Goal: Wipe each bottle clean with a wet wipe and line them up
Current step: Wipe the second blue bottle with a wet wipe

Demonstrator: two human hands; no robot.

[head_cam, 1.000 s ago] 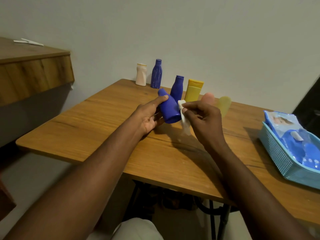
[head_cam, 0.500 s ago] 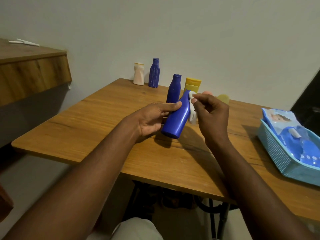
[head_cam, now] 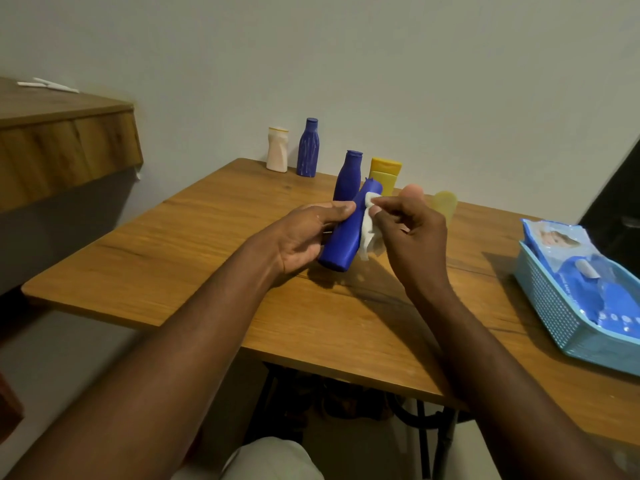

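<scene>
My left hand (head_cam: 304,237) grips a blue bottle (head_cam: 343,242) above the wooden table (head_cam: 173,258), its cap end tilted up and away from me. My right hand (head_cam: 412,233) pinches a white wet wipe (head_cam: 369,230) against the bottle's upper right side. Behind them stand another blue bottle (head_cam: 349,176), a yellow tube (head_cam: 384,174) and a pale yellow bottle (head_cam: 445,202) partly hidden by my right hand. At the table's far edge stand a cream bottle (head_cam: 277,149) and a ribbed blue bottle (head_cam: 308,147).
A light blue basket (head_cam: 554,306) at the right holds a pack of wet wipes (head_cam: 568,258). A wooden shelf (head_cam: 65,147) juts out at the left, with white objects on top. The wall runs close behind the table.
The blue bottle swung from cap pointing left to cap pointing up and away. My right hand moved the wipe up from the bottle's base to near its neck.
</scene>
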